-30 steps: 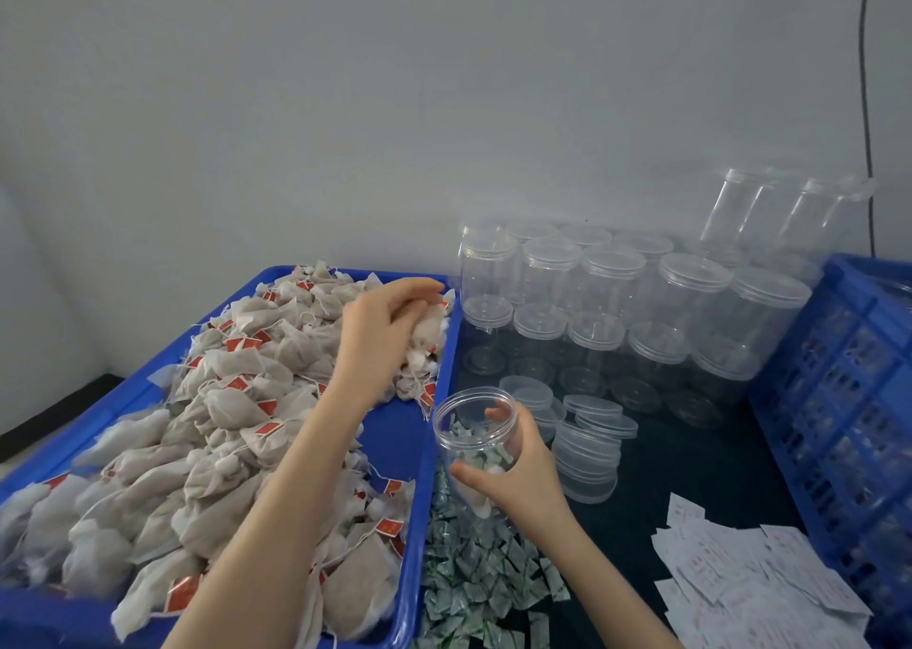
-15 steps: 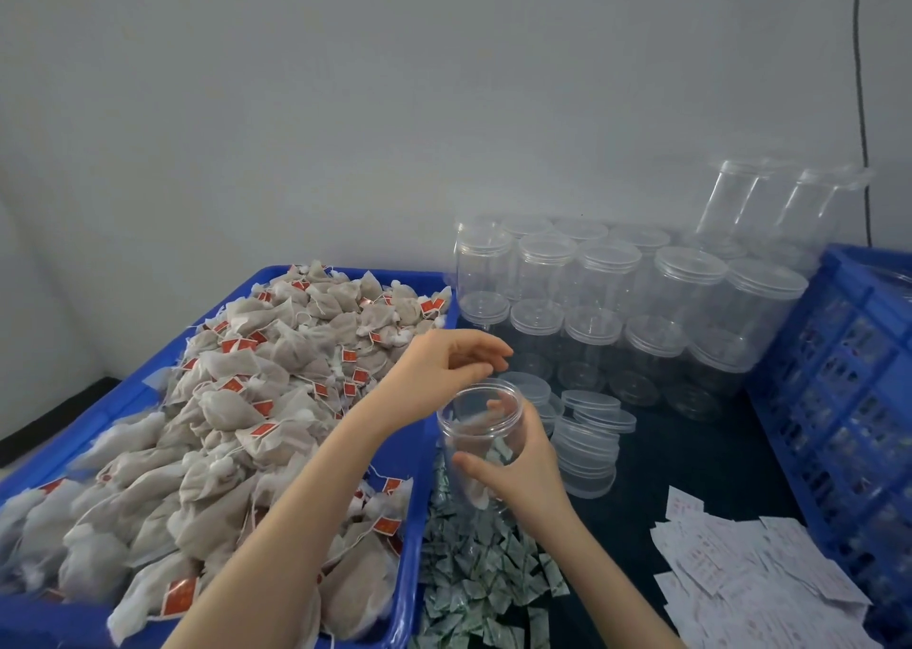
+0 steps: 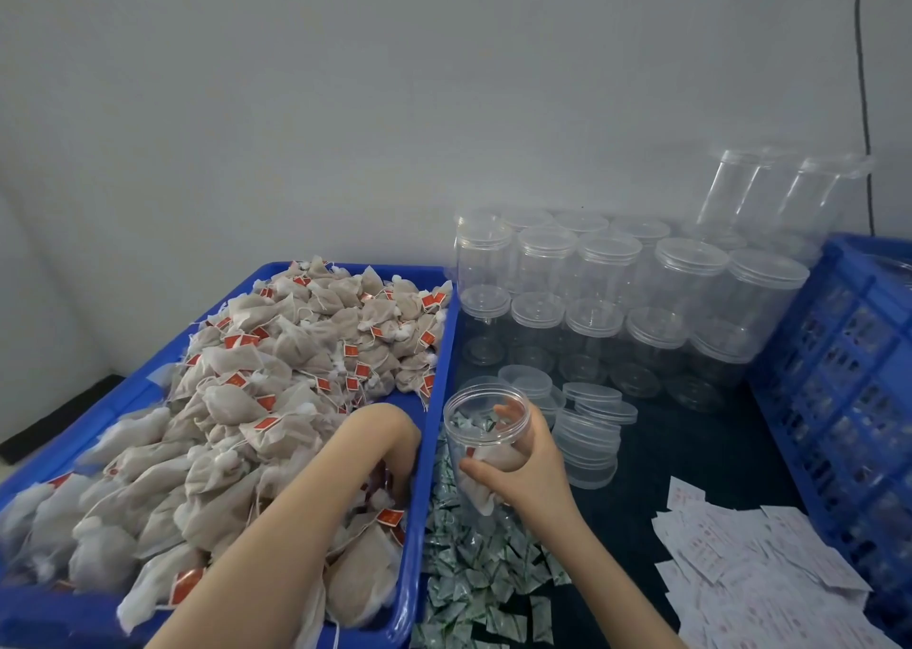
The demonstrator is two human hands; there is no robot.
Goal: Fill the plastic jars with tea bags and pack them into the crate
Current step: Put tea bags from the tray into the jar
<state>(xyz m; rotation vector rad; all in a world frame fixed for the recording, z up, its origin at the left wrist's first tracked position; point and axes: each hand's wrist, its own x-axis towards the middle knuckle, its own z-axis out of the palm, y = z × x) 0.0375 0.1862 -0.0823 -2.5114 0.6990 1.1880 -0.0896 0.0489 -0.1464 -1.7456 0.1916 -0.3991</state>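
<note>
A dark bench (image 3: pixel 691 451) stands against a plain pale grey wall (image 3: pixel 345 80); a thin black cable (image 3: pixel 862 80) runs down the wall far right of both hands.

The right hand (image 3: pixel 530 470) grips a clear, round, lidless jar (image 3: pixel 486 443), fingers (image 3: pixel 508 409) curled round its far side and thumb across the near side. The jar is held upright just above a heap of small green-and-white foil sachets (image 3: pixel 474 564). One pale tea bag lies inside it, pressed against the wall under the thumb.

The left hand (image 3: pixel 395 456) reaches down into the blue plastic tray (image 3: pixel 434 352), just left of the jar. Its fingers are buried among the bags, so I cannot tell whether they grip anything. The tray is heaped with tea bags (image 3: pixel 247 401): soft, beige, mesh-like pouches with white strings and small red tags.

Just right of the right hand's fingers stand short stacks of clear round lids (image 3: pixel 589 431). Beyond them, toward the wall, are rows of lidded clear jars (image 3: pixel 607 293), stacked two high, smooth and cylindrical. Farther right, flat white paper slips (image 3: pixel 740 559) with faint red print lie scattered on the bench. At the far right stands a blue crate (image 3: pixel 849 377) with gridded, perforated walls.
</note>
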